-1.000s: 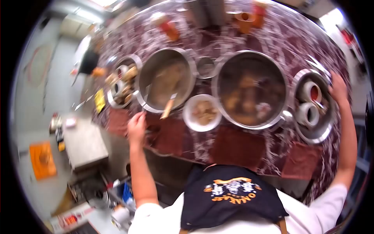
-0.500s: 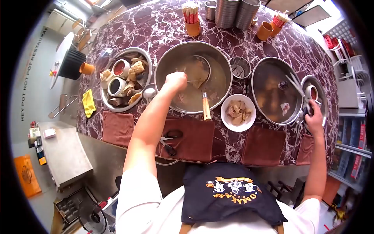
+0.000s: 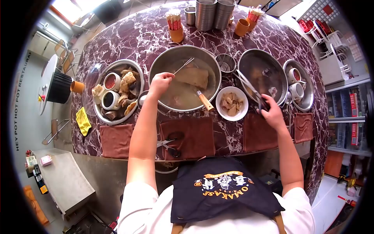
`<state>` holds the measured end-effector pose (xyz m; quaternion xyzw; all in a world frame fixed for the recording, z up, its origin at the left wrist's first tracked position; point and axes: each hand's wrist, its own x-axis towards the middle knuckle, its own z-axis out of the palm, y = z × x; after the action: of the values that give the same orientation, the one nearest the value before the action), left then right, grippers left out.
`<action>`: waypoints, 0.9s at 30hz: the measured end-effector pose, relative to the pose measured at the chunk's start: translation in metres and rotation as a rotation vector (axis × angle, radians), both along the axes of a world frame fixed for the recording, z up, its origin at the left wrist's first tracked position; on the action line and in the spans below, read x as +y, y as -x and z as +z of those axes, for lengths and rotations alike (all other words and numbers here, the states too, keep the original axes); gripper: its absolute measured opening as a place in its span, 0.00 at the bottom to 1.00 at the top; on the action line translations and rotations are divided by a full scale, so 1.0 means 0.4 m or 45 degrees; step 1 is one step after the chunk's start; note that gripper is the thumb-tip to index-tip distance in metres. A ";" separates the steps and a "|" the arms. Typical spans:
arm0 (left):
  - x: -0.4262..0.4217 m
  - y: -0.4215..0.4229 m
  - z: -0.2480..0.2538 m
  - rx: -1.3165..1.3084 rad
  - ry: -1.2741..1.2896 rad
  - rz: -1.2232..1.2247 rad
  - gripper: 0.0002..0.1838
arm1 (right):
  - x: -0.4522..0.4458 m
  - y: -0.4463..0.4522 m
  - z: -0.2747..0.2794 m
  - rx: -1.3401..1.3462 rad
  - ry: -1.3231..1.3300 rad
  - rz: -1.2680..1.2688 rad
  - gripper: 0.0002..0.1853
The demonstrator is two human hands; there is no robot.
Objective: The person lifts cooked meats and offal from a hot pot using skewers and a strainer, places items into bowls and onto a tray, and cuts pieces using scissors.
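Note:
My left hand (image 3: 161, 84) is closed around slim metal tongs (image 3: 183, 66) over the large steel pot (image 3: 151, 84) of cloudy broth. A big pale slab of meat (image 3: 193, 77) shows in the broth below the tongs' tips. The wooden-handled ladle (image 3: 205, 101) leans out over the pot's near rim. My right hand (image 3: 272, 113) grips scissors (image 3: 251, 86) by their black handles, blades pointing up and left across the edge of the darker pot (image 3: 286, 76). Between the two pots sits a white bowl (image 3: 244, 113) of cut pale pieces (image 3: 231, 103).
At left stands a tray (image 3: 137, 74) with meat chunks and sauce cups; another tray (image 3: 309, 103) with cups lies at right. More scissors (image 3: 169, 147) rest on a brown cloth (image 3: 202, 132). Skewer cups (image 3: 176, 35) and metal tins (image 3: 205, 15) stand at the back.
My right hand has come left and toward me with the scissors, away from the right tray. My left hand has drawn back slightly. The meat slab now lies across the pot, and the view has shifted.

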<state>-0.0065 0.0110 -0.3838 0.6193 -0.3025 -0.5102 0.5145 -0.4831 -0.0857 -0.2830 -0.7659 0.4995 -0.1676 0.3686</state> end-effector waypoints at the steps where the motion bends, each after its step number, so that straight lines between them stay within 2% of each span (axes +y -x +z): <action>1: 0.003 0.023 0.012 -0.552 -0.059 -0.003 0.10 | 0.008 -0.020 -0.010 -0.011 0.016 0.046 0.31; 3: 0.000 0.078 0.043 -1.654 -0.180 -0.010 0.12 | 0.023 -0.038 -0.035 -0.077 -0.032 0.043 0.31; 5: -0.034 0.137 0.085 -1.928 -0.297 -0.253 0.13 | 0.040 -0.024 -0.057 -0.139 -0.090 0.028 0.31; 7: -0.097 0.188 0.075 -2.133 -0.298 -0.443 0.12 | 0.080 0.011 -0.046 -0.159 -0.104 -0.038 0.31; 9: -0.162 0.258 0.065 -2.246 -0.442 -0.623 0.11 | 0.119 0.070 -0.040 -0.091 -0.063 -0.105 0.32; 11: -0.207 0.293 0.004 -2.145 -0.538 -0.739 0.12 | 0.162 0.144 -0.046 -0.069 -0.107 -0.199 0.31; 14: -0.214 0.287 -0.018 -1.651 -0.798 -0.519 0.13 | 0.227 0.249 -0.061 -0.140 -0.197 -0.344 0.31; 15: -0.190 0.275 -0.029 -1.559 -0.749 -0.339 0.14 | 0.245 0.279 -0.065 -0.197 -0.240 -0.393 0.31; 17: -0.136 0.216 -0.107 -1.368 -0.507 -0.228 0.14 | 0.274 0.334 -0.093 -0.249 -0.253 -0.452 0.30; 18: -0.111 0.193 -0.136 -1.391 -0.506 -0.220 0.14 | 0.284 0.347 -0.096 -0.297 -0.275 -0.464 0.30; 19: -0.087 0.174 -0.158 -1.149 -0.391 -0.166 0.15 | 0.286 0.354 -0.101 -0.346 -0.298 -0.474 0.31; 21: -0.036 0.169 -0.149 -0.667 -0.218 -0.019 0.14 | 0.271 0.351 -0.114 -0.374 -0.326 -0.456 0.31; 24: 0.039 0.190 -0.126 -0.208 0.073 0.180 0.11 | 0.240 0.291 -0.102 -0.330 -0.315 -0.354 0.30; 27: 0.104 0.247 -0.052 -0.049 0.061 0.416 0.10 | 0.183 0.203 -0.115 -0.226 -0.248 -0.157 0.30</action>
<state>-0.1053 0.0526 -0.4046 0.6575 -0.2196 -0.4004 0.5994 -0.5642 -0.0125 -0.3291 -0.6765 0.5251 -0.2077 0.4728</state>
